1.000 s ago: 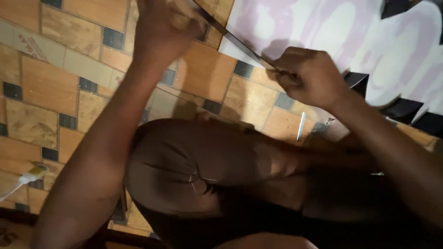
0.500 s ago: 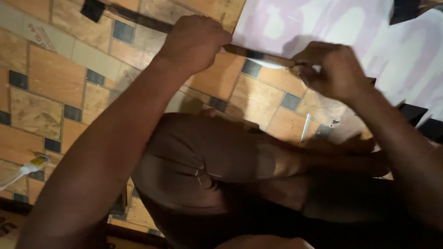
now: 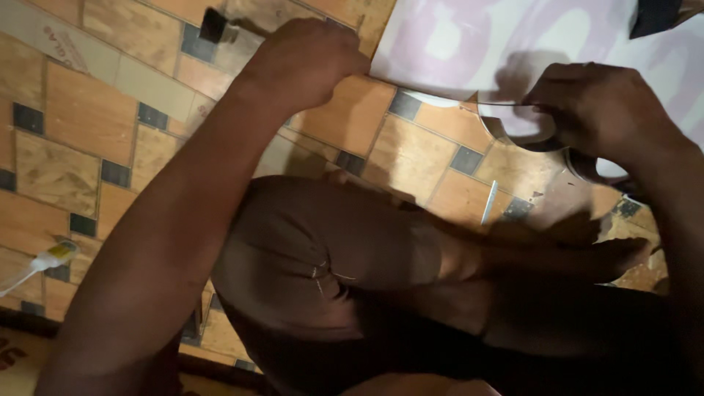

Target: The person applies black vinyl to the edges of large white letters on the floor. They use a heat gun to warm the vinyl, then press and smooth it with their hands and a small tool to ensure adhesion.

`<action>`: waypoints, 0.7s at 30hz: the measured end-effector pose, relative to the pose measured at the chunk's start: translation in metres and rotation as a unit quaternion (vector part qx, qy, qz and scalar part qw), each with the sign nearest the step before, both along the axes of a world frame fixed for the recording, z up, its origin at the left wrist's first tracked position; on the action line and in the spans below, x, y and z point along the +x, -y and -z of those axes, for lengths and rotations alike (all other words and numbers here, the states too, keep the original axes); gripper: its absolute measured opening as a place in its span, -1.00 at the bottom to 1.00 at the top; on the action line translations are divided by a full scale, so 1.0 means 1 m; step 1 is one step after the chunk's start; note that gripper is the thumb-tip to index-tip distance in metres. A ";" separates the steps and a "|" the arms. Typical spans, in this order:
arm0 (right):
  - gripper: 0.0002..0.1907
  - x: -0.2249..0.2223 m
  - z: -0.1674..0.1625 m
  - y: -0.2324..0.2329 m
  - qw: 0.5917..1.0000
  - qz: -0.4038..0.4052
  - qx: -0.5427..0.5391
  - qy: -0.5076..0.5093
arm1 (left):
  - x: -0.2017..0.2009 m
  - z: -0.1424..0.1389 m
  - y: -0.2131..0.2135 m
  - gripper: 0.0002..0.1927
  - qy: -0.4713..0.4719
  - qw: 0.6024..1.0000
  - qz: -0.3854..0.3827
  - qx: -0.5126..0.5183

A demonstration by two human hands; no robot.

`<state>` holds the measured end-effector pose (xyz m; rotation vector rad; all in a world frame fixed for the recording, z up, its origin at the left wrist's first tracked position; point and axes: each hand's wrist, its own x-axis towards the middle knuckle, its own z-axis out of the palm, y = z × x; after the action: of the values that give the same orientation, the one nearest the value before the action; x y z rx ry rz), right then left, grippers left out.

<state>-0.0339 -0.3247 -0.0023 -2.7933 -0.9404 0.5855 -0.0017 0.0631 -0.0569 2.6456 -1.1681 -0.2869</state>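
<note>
A large white sheet with pale pink shapes [image 3: 513, 44] fills the upper right above the tiled floor. My left hand [image 3: 308, 62] is closed on its left edge near the top centre. My right hand [image 3: 605, 110] grips the sheet's lower edge, where curved cut-outs show. Whether a tool sits in that hand, I cannot tell. My bent knee in brown cloth [image 3: 330, 257] lies below both hands.
The floor has orange-brown tiles with small dark squares [image 3: 81, 117]. A white plug with its cable [image 3: 48, 258] lies at the left. A thin white strip [image 3: 489, 202] rests on the tiles near torn brown scraps [image 3: 634, 227]. A small black object [image 3: 214, 26] sits at the top.
The sheet, first seen edge-on as a thin line between my hands, has tilted flat towards me. Both hands now sit lower and further apart in the view.
</note>
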 end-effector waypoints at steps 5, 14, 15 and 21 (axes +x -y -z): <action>-0.71 -0.006 0.012 0.009 0.993 0.050 0.080 -0.074 | 0.004 0.012 0.003 -0.70 -0.006 0.999 -0.022 0.030; -0.84 -0.009 0.019 0.010 0.996 0.045 0.021 -0.071 | 0.004 0.018 0.006 -0.64 0.002 0.999 -0.036 0.001; -0.83 -0.010 0.020 0.010 0.996 0.045 0.031 -0.070 | 0.004 0.019 0.005 -0.63 -0.001 0.999 -0.036 -0.006; -0.82 -0.010 0.021 0.010 0.998 0.034 0.029 -0.053 | 0.005 0.018 0.007 -0.66 -0.018 0.999 -0.045 0.023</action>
<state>-0.0444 -0.3347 -0.0230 -2.7024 -0.8239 0.6770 0.0033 0.0558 -0.0745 2.7105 -1.0411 -0.3477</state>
